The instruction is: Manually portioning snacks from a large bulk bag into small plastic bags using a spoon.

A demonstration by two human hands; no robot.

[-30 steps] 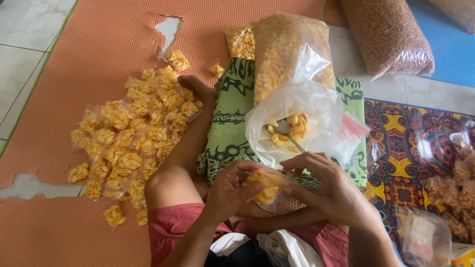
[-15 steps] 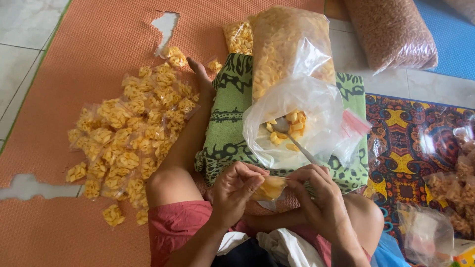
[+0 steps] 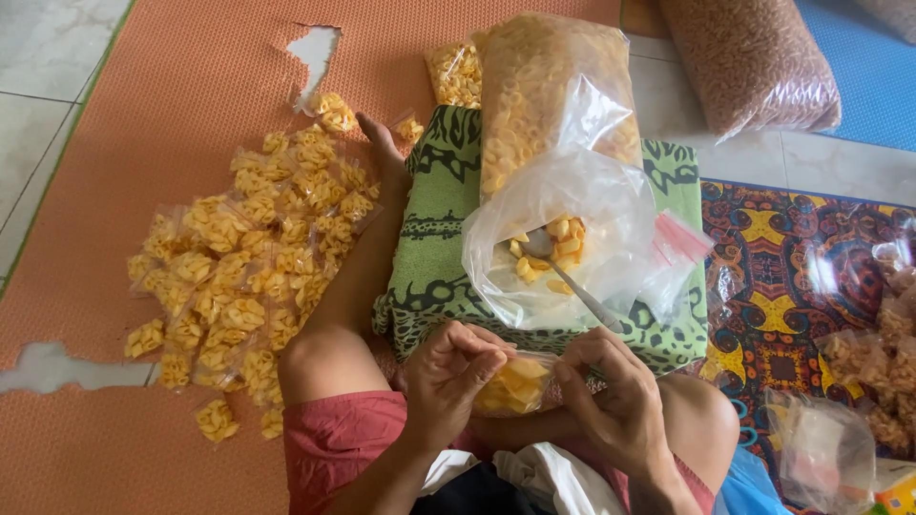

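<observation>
Orange floor mat (image 3: 191,76) underlies a heap of filled packets (image 3: 253,257). Left hand (image 3: 448,381) and right hand (image 3: 615,401) pinch a small snack bag (image 3: 510,386) over the lap, beside the big open bag (image 3: 572,238) with its spoon (image 3: 563,272).

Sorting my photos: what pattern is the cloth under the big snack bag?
Green cloth with black swirling motifs, head view.

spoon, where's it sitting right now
In the head view the spoon lies inside the open clear bag on the green cloth, bowl among the yellow snacks, handle pointing down toward the right hand.
</observation>
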